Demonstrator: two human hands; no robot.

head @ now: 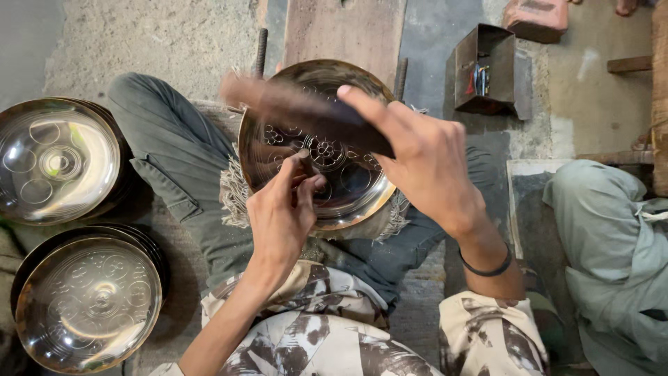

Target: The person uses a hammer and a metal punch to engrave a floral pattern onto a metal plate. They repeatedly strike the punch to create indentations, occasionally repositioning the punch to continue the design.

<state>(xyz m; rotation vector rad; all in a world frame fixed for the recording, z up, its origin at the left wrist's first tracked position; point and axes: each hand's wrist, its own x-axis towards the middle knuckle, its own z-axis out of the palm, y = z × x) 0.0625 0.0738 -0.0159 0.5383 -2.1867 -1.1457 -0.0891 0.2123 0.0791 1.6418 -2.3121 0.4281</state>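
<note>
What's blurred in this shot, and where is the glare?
Head view: the dark tool in the right hand is smeared by motion blur, while the left hand stays sharp; bright glare streaks the metal plate on the lap and the two stacked plates at left.

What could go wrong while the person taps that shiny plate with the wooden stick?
The left hand pinches a small punch very close under the blurred wooden mallet swung by the right hand, so a stray blow might hit the fingers. The metal plate seems to rest only on a frayed cloth over the lap, so it might slip and spoil the pattern.
</note>
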